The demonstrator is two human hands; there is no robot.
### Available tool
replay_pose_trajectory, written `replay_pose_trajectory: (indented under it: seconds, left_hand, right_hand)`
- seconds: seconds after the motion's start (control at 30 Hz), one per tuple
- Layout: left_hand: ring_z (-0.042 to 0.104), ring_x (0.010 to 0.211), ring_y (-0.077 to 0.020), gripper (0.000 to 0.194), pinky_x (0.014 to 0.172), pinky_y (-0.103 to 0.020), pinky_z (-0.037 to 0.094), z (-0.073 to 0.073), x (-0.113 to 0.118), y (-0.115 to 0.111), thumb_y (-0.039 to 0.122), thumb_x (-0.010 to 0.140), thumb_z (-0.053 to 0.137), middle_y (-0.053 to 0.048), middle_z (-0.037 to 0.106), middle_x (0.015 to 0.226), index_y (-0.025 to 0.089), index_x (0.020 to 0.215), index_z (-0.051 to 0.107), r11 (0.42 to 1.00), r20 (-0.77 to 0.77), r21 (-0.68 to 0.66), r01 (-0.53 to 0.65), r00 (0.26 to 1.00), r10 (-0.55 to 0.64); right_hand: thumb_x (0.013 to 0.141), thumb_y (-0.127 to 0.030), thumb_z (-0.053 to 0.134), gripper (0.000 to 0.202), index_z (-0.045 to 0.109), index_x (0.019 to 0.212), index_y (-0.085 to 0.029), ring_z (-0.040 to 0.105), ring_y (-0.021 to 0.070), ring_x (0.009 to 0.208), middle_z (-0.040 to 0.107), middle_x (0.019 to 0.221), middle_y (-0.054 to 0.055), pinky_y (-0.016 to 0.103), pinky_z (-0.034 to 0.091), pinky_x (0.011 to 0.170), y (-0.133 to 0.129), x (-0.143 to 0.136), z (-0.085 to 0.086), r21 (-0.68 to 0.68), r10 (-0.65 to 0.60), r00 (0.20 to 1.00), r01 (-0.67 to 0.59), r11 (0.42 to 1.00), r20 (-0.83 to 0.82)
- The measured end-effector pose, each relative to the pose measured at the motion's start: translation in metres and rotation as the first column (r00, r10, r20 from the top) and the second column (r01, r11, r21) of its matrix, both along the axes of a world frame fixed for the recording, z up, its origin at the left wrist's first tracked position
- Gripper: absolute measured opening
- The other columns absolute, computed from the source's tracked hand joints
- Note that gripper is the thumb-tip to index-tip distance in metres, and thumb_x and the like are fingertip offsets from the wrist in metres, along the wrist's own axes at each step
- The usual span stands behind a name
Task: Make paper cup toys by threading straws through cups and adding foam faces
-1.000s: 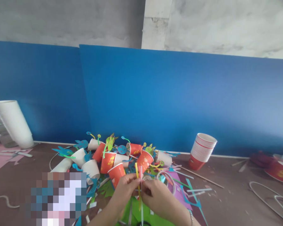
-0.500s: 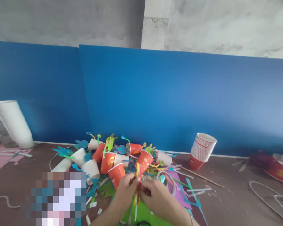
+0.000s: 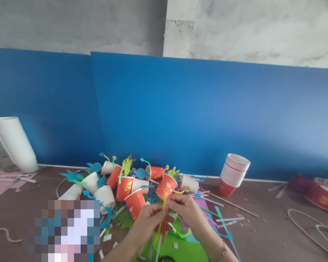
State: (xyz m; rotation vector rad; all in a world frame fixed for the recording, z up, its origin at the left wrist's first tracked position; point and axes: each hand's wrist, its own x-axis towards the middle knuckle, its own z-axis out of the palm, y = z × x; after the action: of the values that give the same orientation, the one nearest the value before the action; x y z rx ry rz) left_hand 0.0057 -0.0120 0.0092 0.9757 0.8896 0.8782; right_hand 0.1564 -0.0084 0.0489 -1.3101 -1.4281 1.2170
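My left hand pinches a small bunch of thin straws between thumb and fingers. A yellow straw and a red straw stand out, and a whitish straw hangs lower. My right hand is closed at the upper ends of the same straws, its fingertips bent round them. Just beyond both hands lie red paper cups and white paper cups, several with paper faces and straw feelers. Under the hands is green paper.
A stack of cups stands at right, a tall white cup stack at far left. Paper scraps, blue strips and a thin stick litter the brown table. A blue panel rises behind. One patch is pixelated.
My right hand has moved up and slightly right, to the straws' tops. The bunch now leans and fans apart a little. More green paper shows below.
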Motion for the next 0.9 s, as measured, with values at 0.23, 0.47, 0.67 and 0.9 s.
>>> replay_pose_trajectory:
  seconds: [0.23, 0.47, 0.67, 0.9]
  left_hand:
    - [0.070, 0.062, -0.0201, 0.059, 0.062, -0.028, 0.052, 0.000, 0.000, 0.000, 0.064, 0.055, 0.079, -0.009, 0.076, 0.074, 0.013, 0.084, 0.075, 1.000, -0.015, 0.002, 0.011, 1.000, -0.011]
    - [0.070, 0.066, -0.0210, 0.061, 0.064, -0.028, 0.051, 0.005, -0.002, 0.001, 0.065, 0.052, 0.080, -0.009, 0.076, 0.074, 0.012, 0.083, 0.075, 0.999, -0.041, -0.008, 0.052, 0.998, -0.052]
    - [0.070, 0.066, -0.0200, 0.055, 0.066, -0.028, 0.051, 0.010, -0.008, 0.000, 0.062, 0.058, 0.078, -0.009, 0.076, 0.075, 0.012, 0.081, 0.076, 0.992, -0.070, 0.004, 0.124, 0.990, -0.124]
    - [0.069, 0.064, -0.0198, 0.060, 0.067, -0.030, 0.051, 0.010, -0.004, -0.001, 0.066, 0.057, 0.077, -0.009, 0.075, 0.073, 0.012, 0.084, 0.075, 0.995, -0.027, 0.021, 0.099, 0.995, -0.099]
  right_hand:
    - [0.067, -0.038, 0.068, 0.026, 0.064, 0.057, -0.013, 0.040, 0.0098, 0.053, 0.050, 0.054, -0.003, 0.024, 0.030, 0.053, -0.001, -0.001, 0.000, -0.008, -0.031, 0.998, 0.031, 0.999, -0.054]
    - [0.068, -0.040, 0.068, 0.028, 0.064, 0.057, -0.014, 0.040, 0.0102, 0.053, 0.050, 0.055, -0.002, 0.025, 0.030, 0.052, -0.002, -0.001, 0.001, 0.034, -0.051, 0.995, 0.054, 0.998, -0.087]
    - [0.064, -0.034, 0.070, 0.022, 0.064, 0.055, -0.015, 0.041, 0.0103, 0.051, 0.050, 0.051, -0.003, 0.025, 0.030, 0.051, 0.001, 0.000, -0.001, 0.024, -0.042, 0.998, 0.044, 0.999, -0.054]
    - [0.066, -0.036, 0.068, 0.026, 0.063, 0.053, -0.014, 0.043, 0.0108, 0.049, 0.052, 0.049, -0.001, 0.025, 0.030, 0.050, 0.003, -0.002, -0.011, 0.031, -0.021, 0.996, 0.024, 0.999, -0.087]
